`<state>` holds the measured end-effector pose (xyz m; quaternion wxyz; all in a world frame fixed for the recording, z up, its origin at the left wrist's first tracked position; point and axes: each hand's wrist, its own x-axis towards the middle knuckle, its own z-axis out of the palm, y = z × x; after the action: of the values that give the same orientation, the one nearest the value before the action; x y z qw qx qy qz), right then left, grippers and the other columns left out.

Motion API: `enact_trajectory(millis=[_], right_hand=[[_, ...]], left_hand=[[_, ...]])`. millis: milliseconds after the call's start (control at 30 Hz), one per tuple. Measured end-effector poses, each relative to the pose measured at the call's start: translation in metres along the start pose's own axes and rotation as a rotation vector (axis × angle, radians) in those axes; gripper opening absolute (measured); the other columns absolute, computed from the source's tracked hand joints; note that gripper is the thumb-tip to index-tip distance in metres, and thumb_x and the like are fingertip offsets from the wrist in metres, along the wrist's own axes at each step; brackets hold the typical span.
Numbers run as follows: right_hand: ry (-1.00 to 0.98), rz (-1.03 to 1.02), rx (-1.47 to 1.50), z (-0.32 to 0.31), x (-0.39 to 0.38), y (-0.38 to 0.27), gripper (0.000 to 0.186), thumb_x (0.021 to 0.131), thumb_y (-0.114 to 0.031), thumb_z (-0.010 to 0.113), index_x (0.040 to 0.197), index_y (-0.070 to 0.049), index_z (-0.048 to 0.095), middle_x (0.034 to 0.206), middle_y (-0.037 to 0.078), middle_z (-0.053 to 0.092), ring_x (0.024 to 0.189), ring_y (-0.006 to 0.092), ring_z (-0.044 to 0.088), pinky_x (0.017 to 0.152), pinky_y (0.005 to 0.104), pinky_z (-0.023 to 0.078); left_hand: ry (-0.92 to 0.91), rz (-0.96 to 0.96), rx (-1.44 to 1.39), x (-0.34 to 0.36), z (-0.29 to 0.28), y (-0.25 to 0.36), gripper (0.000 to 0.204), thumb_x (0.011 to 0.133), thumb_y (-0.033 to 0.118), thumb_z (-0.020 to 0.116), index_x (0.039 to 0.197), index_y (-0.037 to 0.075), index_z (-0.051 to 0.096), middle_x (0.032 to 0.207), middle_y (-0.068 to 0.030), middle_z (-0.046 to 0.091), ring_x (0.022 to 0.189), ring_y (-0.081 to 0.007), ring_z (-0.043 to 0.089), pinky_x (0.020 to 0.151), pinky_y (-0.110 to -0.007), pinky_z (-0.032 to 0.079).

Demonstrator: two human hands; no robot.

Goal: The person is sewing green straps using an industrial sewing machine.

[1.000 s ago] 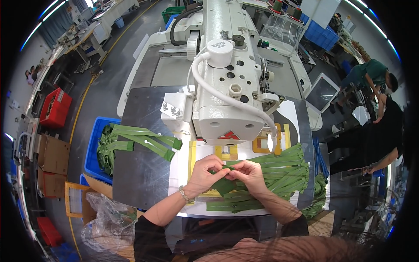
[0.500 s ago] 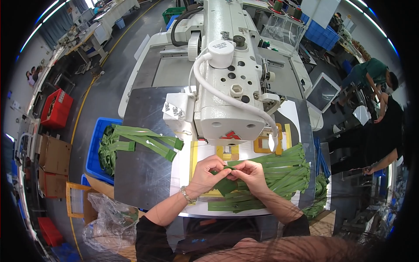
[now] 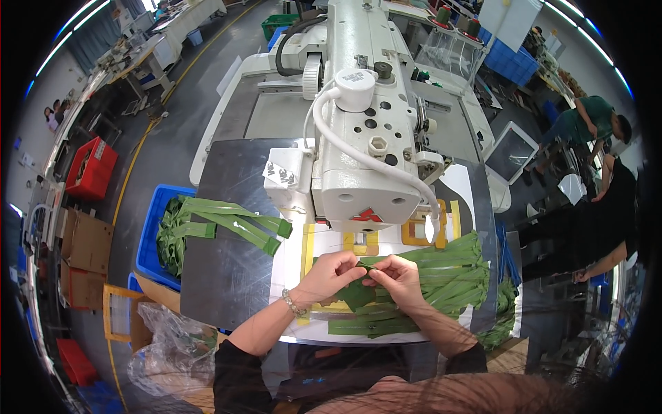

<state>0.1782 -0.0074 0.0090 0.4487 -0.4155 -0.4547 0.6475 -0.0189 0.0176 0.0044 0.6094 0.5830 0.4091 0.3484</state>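
Below the head of a white sewing machine (image 3: 352, 190), my left hand (image 3: 325, 276) and my right hand (image 3: 398, 283) pinch a dark green fabric piece (image 3: 355, 294) between thumbs and fingertips, close together. The fingertips partly hide the edge being held. Long green strips (image 3: 441, 283) lie fanned to the right on a white board (image 3: 286, 262) marked with yellow tape. A small yellow frame (image 3: 362, 245) sits just beyond my hands, and a larger one (image 3: 414, 234) at its right.
A blue crate (image 3: 152, 255) of green strips stands left of the metal table (image 3: 227, 290). Cartons (image 3: 86, 245), a red bin (image 3: 89, 165) and a plastic bag (image 3: 172, 352) are at left. At right are a monitor (image 3: 510, 155) and two co-workers (image 3: 600, 131) (image 3: 614, 207).
Both hands keep pinching the green piece, with my fingers shifting slightly. The view has shifted a little, and the co-workers at right have moved their arms slightly.
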Motion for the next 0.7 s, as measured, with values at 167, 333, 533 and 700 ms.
enact_trajectory(millis=[167, 333, 533, 700], right_hand=[[0.001, 0.011, -0.021, -0.002, 0.000, 0.000, 0.004, 0.089, 0.002, 0.061, 0.091, 0.005, 0.059, 0.088, 0.011, 0.067, 0.077, 0.0167, 0.069, 0.070, 0.0261, 0.057], [0.004, 0.010, -0.018, 0.001, 0.000, -0.004, 0.003, 0.089, 0.002, 0.061, 0.090, 0.005, 0.059, 0.087, 0.011, 0.067, 0.078, 0.0172, 0.069, 0.070, 0.0265, 0.058], [0.017, 0.017, -0.009, 0.003, 0.000, -0.005, 0.003, 0.089, 0.004, 0.061, 0.091, 0.005, 0.059, 0.088, 0.012, 0.067, 0.078, 0.0178, 0.069, 0.071, 0.0273, 0.058], [0.011, 0.023, 0.031, 0.005, 0.001, -0.004, 0.002, 0.088, 0.004, 0.060, 0.091, 0.004, 0.059, 0.088, 0.013, 0.067, 0.078, 0.0184, 0.069, 0.071, 0.0278, 0.058]], left_hand=[[-0.084, 0.052, 0.152, -0.001, 0.003, 0.010, 0.038, 0.096, 0.031, 0.055, 0.073, 0.000, 0.049, 0.058, -0.0031, 0.042, 0.055, -0.0082, 0.037, 0.048, -0.029, 0.032], [-0.029, 0.069, 0.181, -0.002, 0.006, 0.013, 0.034, 0.094, 0.025, 0.057, 0.075, -0.001, 0.048, 0.058, -0.0072, 0.042, 0.054, -0.0121, 0.036, 0.049, -0.030, 0.032], [0.036, 0.155, 0.249, -0.001, 0.007, 0.007, 0.033, 0.090, 0.023, 0.062, 0.072, 0.000, 0.049, 0.055, -0.0063, 0.044, 0.050, -0.0088, 0.040, 0.046, -0.028, 0.036], [0.056, 0.170, 0.305, -0.002, 0.005, 0.006, 0.032, 0.089, 0.023, 0.064, 0.071, 0.000, 0.050, 0.055, -0.0076, 0.044, 0.050, -0.0112, 0.039, 0.047, -0.029, 0.036]])
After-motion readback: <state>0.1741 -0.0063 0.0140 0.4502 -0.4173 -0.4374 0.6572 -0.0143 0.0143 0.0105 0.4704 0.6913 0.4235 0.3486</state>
